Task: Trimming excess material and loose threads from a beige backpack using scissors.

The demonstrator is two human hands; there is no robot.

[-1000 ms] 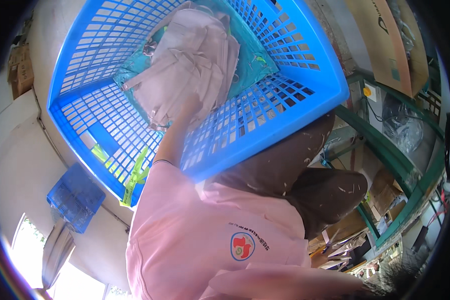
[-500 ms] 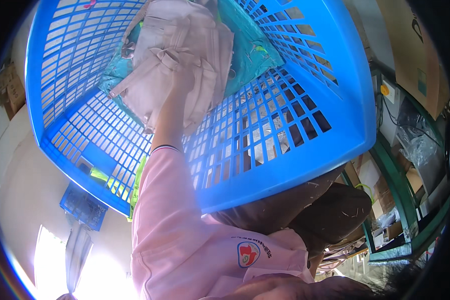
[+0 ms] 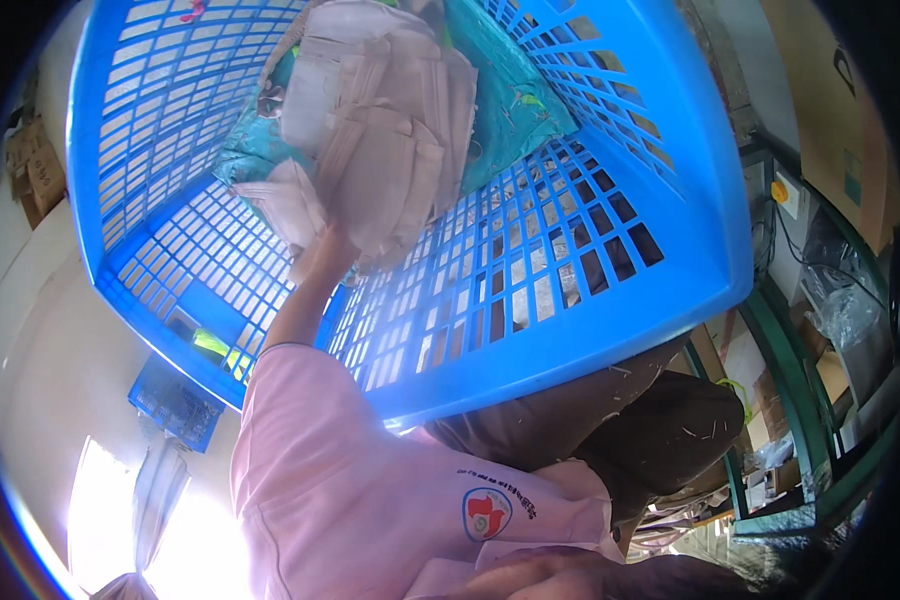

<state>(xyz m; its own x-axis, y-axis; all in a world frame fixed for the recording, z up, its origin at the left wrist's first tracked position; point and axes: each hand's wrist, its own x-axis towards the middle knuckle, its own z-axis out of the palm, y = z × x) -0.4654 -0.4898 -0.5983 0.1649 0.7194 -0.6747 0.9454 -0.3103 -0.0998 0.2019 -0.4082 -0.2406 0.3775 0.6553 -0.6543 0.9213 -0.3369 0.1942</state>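
Observation:
My left hand, reaching in from the lower left, is closed at the near edge of a small bunched piece of pale pinkish-beige cloth. Its fingers are partly hidden and slightly blurred. Beside and beyond it lies a pile of cut cloth pieces in the same pale colour, stacked in loose layers. The pile rests on a teal plastic sheet inside a big blue slatted basket. My right hand does not show.
A blue crate stands beyond the basket's left side, near a bright window and grey curtain. On the right are a green metal frame, clear plastic bags and a tall cardboard box. My dark-trousered legs are against the basket.
My left hand has come nearer and slightly left, from on top of the pile to its near-left edge. A cloth piece has shifted left with it, uncovering the layers below.

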